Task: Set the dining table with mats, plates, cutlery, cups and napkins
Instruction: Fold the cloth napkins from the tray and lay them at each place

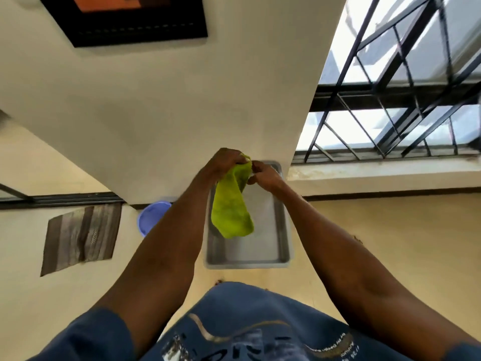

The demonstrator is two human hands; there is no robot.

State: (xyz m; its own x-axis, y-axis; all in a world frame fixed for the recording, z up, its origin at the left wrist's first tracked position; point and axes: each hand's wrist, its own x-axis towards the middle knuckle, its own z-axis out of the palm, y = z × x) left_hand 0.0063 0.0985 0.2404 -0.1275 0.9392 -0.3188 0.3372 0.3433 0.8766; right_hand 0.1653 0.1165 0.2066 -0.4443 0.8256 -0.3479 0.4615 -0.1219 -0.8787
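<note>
My left hand (226,162) and right hand (265,175) both grip a lime-green fabric cloth (231,207), fingers curled round its top, above a rectangular grey metal tray (283,230).

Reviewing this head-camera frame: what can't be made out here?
- Blue bowl, head view: its right part is hidden by the left forearm.
- Metal tray: the floor under the green cloth is covered, and its far end is hidden by both hands.
- Right hand: fingers blurred, grip on the cloth unclear.
- Left hand grips the cloth's top.
- Picture frame: cut off by the top edge.
</note>
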